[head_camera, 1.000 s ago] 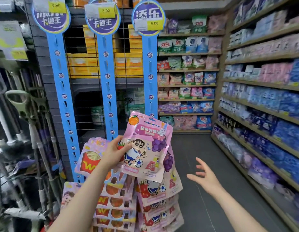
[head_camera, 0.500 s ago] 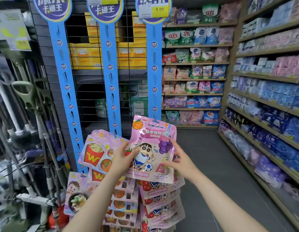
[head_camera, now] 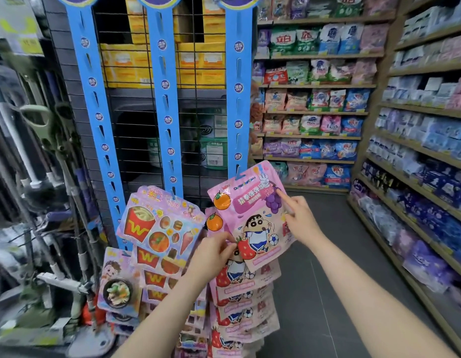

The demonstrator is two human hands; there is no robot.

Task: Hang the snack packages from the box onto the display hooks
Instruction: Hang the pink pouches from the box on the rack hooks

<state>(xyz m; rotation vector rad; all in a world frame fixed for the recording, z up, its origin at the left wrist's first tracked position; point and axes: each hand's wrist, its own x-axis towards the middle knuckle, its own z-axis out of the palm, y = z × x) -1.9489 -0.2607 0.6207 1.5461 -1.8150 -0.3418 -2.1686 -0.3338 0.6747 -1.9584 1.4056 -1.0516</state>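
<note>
Here, the head view shows a person holding one pink snack package (head_camera: 252, 218) up with both hands. The left hand (head_camera: 213, 254) pinches its bottom left corner, with the fingers closed on the edge. The right hand (head_camera: 300, 220) grips the right side, with one finger pointing up across the front. The top of the package sits right at the bottom of the right blue hook strip (head_camera: 238, 99), but it is too hard to tell if the hole is on a hook yet.

Many packages hang already. A row of the same pink ones (head_camera: 244, 301) hangs just below, and packages with a red cup picture (head_camera: 159, 228) hang on the middle strip (head_camera: 167, 104). The hooks higher up look bare, so a lot seems left to do. The box is not in view.
</note>
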